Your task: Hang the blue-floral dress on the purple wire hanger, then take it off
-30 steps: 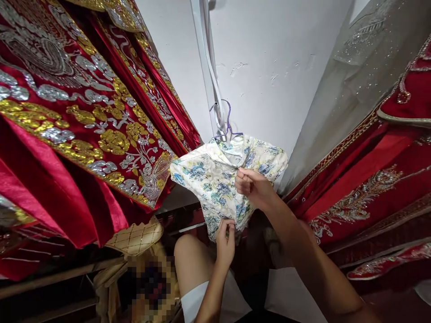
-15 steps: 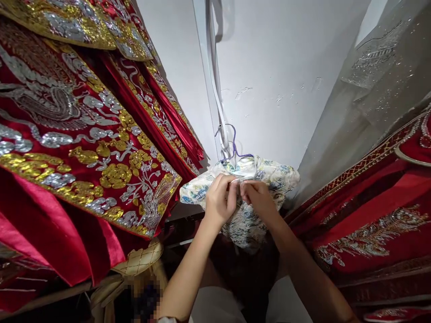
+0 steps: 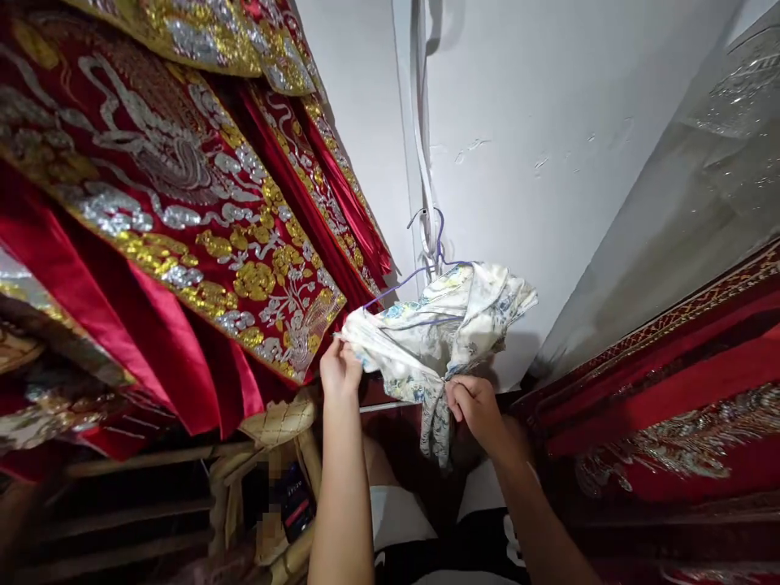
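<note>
A small white garment with blue flower print (image 3: 439, 333) hangs on a purple wire hanger (image 3: 426, 260), which is hooked into a white strap (image 3: 423, 162) running down the wall. My left hand (image 3: 340, 370) is closed on the garment's left edge, pulling it out sideways. My right hand (image 3: 475, 402) is closed round the bunched lower part of the same garment, with a tail of cloth hanging below the fist. The hanger's left arm shows bare above the cloth.
Red garments with gold and silver embroidery (image 3: 183, 203) hang close on the left, and more red embroidered cloth (image 3: 670, 374) on the right. A grey glittery fabric (image 3: 682, 187) hangs at upper right. A cream quilted bag (image 3: 277, 422) sits lower left. White wall (image 3: 536, 97) is behind.
Both hands left the garment's collar: the left moved out to its left edge, the right dropped to grip the bunched lower part. The garment now hangs crumpled and skewed on the hanger.
</note>
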A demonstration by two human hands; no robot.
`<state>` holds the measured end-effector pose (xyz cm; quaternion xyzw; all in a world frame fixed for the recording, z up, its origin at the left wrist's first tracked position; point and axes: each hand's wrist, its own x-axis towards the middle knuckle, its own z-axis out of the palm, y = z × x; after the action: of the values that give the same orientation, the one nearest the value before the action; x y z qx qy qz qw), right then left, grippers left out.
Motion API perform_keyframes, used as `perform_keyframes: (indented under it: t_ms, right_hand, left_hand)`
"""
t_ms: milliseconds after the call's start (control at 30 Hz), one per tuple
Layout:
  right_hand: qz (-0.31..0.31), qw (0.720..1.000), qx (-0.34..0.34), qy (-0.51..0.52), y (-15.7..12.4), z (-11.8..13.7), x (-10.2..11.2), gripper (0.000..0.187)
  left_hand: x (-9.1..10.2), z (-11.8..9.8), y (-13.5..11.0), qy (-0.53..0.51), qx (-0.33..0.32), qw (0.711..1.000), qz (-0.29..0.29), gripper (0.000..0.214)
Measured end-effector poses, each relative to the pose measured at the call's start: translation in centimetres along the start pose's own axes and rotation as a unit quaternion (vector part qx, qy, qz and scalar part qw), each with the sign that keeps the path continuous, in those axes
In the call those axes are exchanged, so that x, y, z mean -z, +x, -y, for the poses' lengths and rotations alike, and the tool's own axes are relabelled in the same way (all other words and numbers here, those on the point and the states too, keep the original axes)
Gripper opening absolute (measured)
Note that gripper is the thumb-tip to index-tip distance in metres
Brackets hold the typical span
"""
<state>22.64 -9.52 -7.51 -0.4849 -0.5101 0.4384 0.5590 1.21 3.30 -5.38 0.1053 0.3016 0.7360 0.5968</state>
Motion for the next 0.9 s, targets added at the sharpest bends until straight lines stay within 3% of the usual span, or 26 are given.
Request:
perform_keyframes:
  t_ms: [100, 233, 500, 600, 667, 767, 833, 900]
  right_hand:
    - [0.022, 1.000, -0.008, 0.011, -0.9, -0.1, 0.7, 0.031]
    - [0.006, 0.998, -0.031, 0.062, -2.0, -2.0, 1.8, 0.029]
    - [-0.024, 0.992, -0.047, 0.118, -3.2, -4.4, 3.1, 0.036]
    - [0.018, 0.994, -0.078, 0.070, -3.7, -4.5, 3.8, 0.035]
    - [0.102, 0.986, -0.131, 0.006, -3.8, -4.8, 4.5, 0.032]
    - [0.223, 0.948, -0.198, -0.109, -3.5, -5.8, 5.1, 0.029]
    - [0.197, 0.957, -0.164, -0.132, -2.9, -6.9, 5.0, 0.026]
    - [0.117, 0.984, -0.107, -0.085, -2.1, -7.9, 4.1, 0.027]
  left_hand:
    - [1.4, 3.3, -1.4, -0.025, 0.050, 0.998, -0.028, 0.037]
    - [2.7, 6.7, -4.0, -0.039, 0.073, 0.996, -0.035, 0.044]
    - [5.7, 9.7, -4.7, 0.016, 0.050, 0.999, -0.015, 0.022]
    - [6.3, 10.9, -5.0, 0.038, 0.049, 0.998, -0.012, 0.011]
    - [6.3, 11.2, -5.6, 0.041, 0.047, 0.998, -0.005, 0.016]
    - [5.8, 11.1, -6.9, 0.044, 0.039, 0.998, 0.036, 0.031]
    - [5.3, 11.0, -8.1, 0.059, 0.034, 0.993, 0.092, 0.034]
    - [4.9, 11.0, -9.5, 0.097, 0.039, 0.982, 0.157, 0.034]
